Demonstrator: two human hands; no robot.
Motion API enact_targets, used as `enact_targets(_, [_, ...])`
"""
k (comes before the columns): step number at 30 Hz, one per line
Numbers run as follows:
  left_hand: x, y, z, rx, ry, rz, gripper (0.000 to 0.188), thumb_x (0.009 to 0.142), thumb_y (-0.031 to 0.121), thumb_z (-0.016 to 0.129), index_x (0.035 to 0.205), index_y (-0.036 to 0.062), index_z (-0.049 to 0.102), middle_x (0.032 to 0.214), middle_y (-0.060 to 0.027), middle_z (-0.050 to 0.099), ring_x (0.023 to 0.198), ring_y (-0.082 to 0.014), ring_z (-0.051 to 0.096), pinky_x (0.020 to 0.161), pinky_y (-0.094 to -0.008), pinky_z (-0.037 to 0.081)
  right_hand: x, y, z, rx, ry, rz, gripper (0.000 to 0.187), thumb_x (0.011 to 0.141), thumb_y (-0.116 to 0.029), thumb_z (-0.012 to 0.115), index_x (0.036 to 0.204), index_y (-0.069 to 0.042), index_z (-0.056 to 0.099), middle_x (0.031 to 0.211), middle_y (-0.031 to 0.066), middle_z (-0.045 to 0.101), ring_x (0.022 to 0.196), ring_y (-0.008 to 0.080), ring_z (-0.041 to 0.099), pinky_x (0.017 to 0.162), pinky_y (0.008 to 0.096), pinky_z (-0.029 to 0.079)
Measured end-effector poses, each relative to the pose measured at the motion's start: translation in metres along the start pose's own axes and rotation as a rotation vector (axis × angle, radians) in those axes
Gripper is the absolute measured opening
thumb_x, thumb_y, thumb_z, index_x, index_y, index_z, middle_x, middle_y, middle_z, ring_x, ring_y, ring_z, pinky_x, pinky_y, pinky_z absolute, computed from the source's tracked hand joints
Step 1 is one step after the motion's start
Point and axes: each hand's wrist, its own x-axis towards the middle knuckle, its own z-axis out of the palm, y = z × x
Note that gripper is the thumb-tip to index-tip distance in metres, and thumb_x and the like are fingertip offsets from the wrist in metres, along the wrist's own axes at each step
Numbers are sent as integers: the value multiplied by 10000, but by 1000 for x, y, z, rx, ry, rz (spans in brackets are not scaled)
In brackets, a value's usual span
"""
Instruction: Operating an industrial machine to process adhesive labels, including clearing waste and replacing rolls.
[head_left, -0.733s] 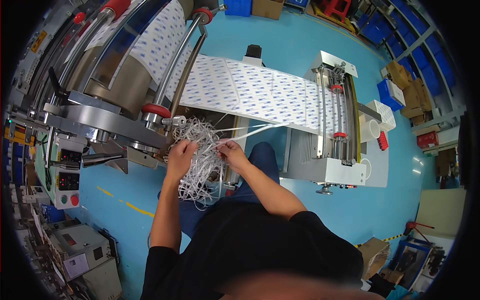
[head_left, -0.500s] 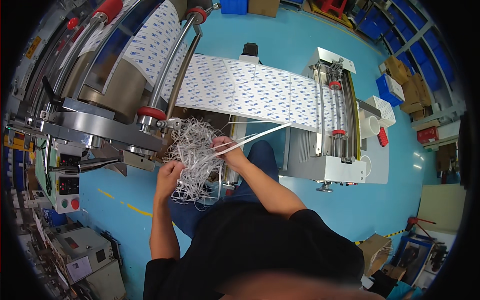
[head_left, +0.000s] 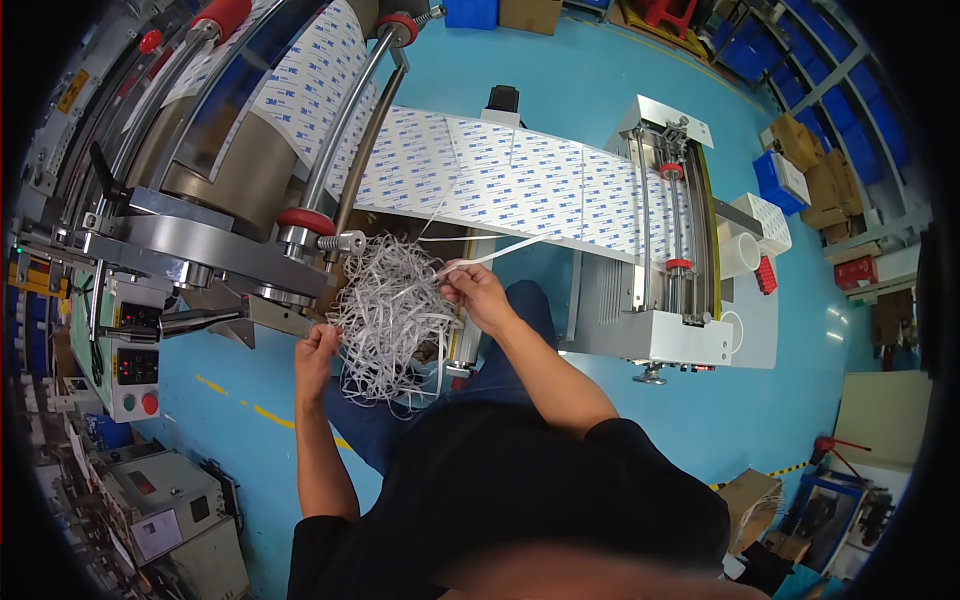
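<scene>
The left grip [head_left: 318, 345] is at the left edge of the pile [head_left: 388, 325]. Its fingers are curled; whether a strand lies between them cannot be told. The pile occupies the space between the grips: a loose, tangled heap of narrow, curling, white to silver-grey strands. The right grip [head_left: 478, 295] is at the right edge of the pile, thumb and fingers closed on a strip [head_left: 513, 249]. The strip is white, flat and narrow, and extends from the fingertips up and right to the lower edge of the sheet [head_left: 480, 170].

Far left of the left grip: control panel [head_left: 137, 368] with round buttons. Above and left: drum [head_left: 240, 190] and thick arm [head_left: 200, 245]. Just above the left grip, a bracket [head_left: 278, 315] limits access from that side. Above the pile: shaft [head_left: 345, 130]. Below and right of the right grip: knee [head_left: 527, 298]. Well to the right: roller frame [head_left: 640, 340].

The drum is smooth, dull tan metal and cylindrical; the arm is grey metal with rounded ends. The shaft is polished, with red collars. The sheet is flat and white with repeated blue print. The frame is boxy, with pale panels.
</scene>
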Motion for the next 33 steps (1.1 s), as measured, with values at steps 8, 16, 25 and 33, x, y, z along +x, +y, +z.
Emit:
enact_targets(8, [-5,7,2,38,-12,-2,243,920,207,536,720,69,529,631,29,475,641,-70,431,716,-237,380,-3,9,2,-27,-10,72,93,898,-73,529,985,-53,554,909,52,615,705,97,548,662,238,462])
enact_targets(16, [-9,15,3,38,-30,7,248,915,206,546,713,65,520,637,30,475,663,-74,440,713,-232,367,-3,9,3,-46,-18,86,105,898,-73,528,998,-57,555,909,55,617,707,91,543,665,227,455])
enact_targets(25, [-14,14,-8,146,-42,-17,219,909,183,545,726,65,534,669,40,497,632,-49,428,618,-203,349,-1,15,2,-57,-26,87,138,897,-75,530,1032,-60,550,919,56,621,715,94,549,665,228,457])
enact_targets(33, [-26,0,-41,183,-100,-127,203,903,171,547,730,65,535,679,36,508,624,-49,425,599,-203,349,5,20,20,-65,-77,71,337,840,-62,582,1165,-30,504,1028,82,608,763,129,574,705,246,478])
